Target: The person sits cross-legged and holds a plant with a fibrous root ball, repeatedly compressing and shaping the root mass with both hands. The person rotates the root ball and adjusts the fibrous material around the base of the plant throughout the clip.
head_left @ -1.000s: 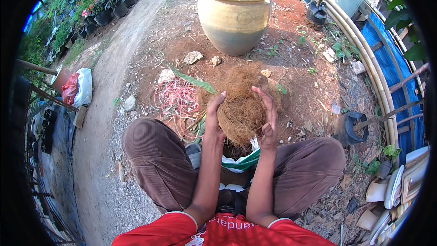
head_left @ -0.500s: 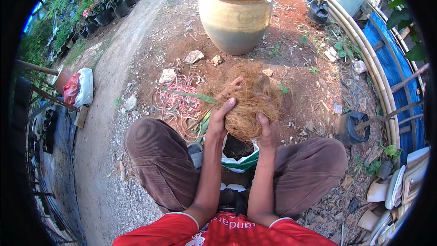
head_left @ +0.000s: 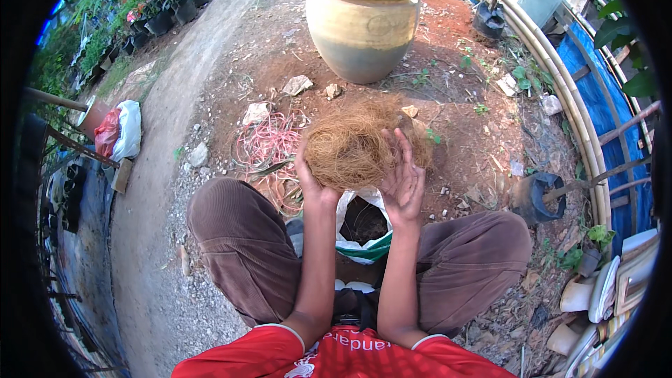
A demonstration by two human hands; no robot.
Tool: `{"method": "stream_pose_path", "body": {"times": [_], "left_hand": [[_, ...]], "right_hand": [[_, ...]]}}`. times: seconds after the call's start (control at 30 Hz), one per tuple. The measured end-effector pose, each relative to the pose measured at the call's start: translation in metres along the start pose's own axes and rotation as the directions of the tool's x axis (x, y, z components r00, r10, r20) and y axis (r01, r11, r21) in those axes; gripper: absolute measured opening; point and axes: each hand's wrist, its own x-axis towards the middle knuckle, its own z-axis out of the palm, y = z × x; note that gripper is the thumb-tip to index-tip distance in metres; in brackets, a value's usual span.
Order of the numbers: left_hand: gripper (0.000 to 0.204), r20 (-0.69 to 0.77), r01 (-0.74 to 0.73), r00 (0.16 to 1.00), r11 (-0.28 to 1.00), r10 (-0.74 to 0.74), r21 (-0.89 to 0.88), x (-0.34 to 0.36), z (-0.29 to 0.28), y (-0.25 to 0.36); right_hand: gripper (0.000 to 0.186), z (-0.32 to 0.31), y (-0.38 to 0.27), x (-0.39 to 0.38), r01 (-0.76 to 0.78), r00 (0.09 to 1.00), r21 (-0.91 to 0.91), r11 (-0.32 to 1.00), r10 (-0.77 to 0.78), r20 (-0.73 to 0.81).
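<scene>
A clump of brown coconut fibre (head_left: 350,147), shaped like a shallow nest, is held up in front of me. My left hand (head_left: 316,185) grips it from its left side, with most of the fingers hidden beneath and behind the strands. My right hand (head_left: 404,185) is open at the clump's right side, its palm turned toward it, fingers stretched upward and touching the strands. Below the clump, between my legs, stands a white and green sack (head_left: 371,248) with dark material inside. More fibre (head_left: 422,148) shows behind my right hand.
A large glazed pot (head_left: 364,35) stands ahead. Tangled pink string (head_left: 269,143) lies to the left with a long leaf on it. Stones (head_left: 297,85) dot the soil. Bamboo poles (head_left: 574,105) and a black plant bag (head_left: 535,198) are at the right.
The fibre clump has moved left and been turned, now looking hollow in the middle. My right hand has opened from its grip. The green leaf near my left hand has dropped onto the string.
</scene>
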Motion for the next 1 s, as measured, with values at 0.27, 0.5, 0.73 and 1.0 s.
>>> {"method": "stream_pose_path", "body": {"times": [0.27,0.5,0.73,1.0], "left_hand": [[0.052,0.042,0.120,0.992,0.990,-0.117,-0.071,0.013,-0.020,0.003],[0.051,0.043,0.203,0.978,0.976,-0.206,0.082,-0.001,-0.010,-0.020],[0.040,0.109,0.181,0.973,0.964,-0.205,0.195,-0.024,0.021,-0.041],[0.032,0.388,-0.293,0.910,0.887,0.145,0.357,-0.016,0.020,-0.050]], "right_hand": [[0.137,-0.029,0.013,0.001,0.073,0.965,-0.638,0.766,0.108,0.240],[0.131,0.013,-0.003,0.009,0.550,0.786,-0.726,0.413,-0.549,0.283],[0.046,-0.001,-0.008,-0.004,0.487,0.800,-0.609,0.626,-0.599,0.024],[0.045,0.019,-0.003,-0.001,0.183,0.830,0.153,0.971,-0.070,-0.553]]}}
